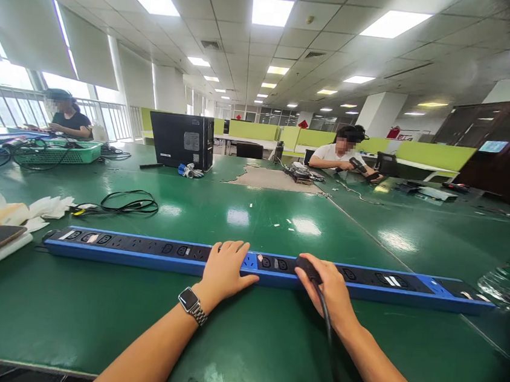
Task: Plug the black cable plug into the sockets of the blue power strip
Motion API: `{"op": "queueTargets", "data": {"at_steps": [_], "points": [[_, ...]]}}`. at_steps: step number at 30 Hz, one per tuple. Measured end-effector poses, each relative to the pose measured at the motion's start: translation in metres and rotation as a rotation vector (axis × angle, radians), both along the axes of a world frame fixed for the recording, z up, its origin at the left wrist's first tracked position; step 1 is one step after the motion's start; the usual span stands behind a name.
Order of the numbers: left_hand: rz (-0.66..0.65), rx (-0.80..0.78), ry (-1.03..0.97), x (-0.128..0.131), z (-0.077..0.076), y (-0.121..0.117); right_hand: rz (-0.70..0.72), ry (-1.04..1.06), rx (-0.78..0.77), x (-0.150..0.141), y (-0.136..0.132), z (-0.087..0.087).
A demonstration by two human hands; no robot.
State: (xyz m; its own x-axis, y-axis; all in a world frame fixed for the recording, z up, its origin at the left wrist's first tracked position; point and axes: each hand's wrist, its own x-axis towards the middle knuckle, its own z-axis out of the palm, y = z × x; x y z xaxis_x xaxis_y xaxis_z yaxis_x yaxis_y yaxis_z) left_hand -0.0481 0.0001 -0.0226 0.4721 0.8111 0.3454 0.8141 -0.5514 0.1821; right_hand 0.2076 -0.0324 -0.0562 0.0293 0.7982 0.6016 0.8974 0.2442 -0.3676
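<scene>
Power strip, long and straight, with a blue casing and black socket face, lying across a glossy green tabletop. The left hand rests spread and unclenched over the strip's middle. The right hand, right of the strip's middle, is closed around a black plug at the socket face; seating depth cannot be told. A flexible black cord curves nearward from the strip. Beyond the strip's left half: a loosely looped cable.
</scene>
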Motion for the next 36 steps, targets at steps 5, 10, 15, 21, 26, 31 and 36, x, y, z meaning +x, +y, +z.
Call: {"op": "queueTargets", "data": {"at_steps": [5,10,15,21,26,31,36], "points": [[-0.200,0.038,-0.134,0.036,0.004,-0.007,-0.055,-0.083,0.058,0.003,0.002,-0.011],[-0.280,0.001,-0.151,0.089,0.005,-0.007,-0.177,-0.251,0.077,0.019,0.003,-0.027],[-0.262,-0.023,-0.160,0.116,0.004,-0.005,-0.175,-0.301,0.026,0.021,0.001,-0.028],[-0.235,0.087,-0.505,0.105,0.022,-0.001,-0.218,-0.288,-0.008,0.015,0.000,-0.024],[-0.029,0.036,-0.602,0.010,0.027,0.020,-0.247,-0.255,-0.060,0.014,0.000,-0.024],[-0.048,-0.047,-0.435,-0.105,0.013,0.020,-0.253,-0.236,-0.072,0.014,0.002,-0.025],[-0.090,-0.080,-0.324,-0.125,0.004,0.018,-0.266,-0.229,-0.090,0.013,0.002,-0.026]]}}
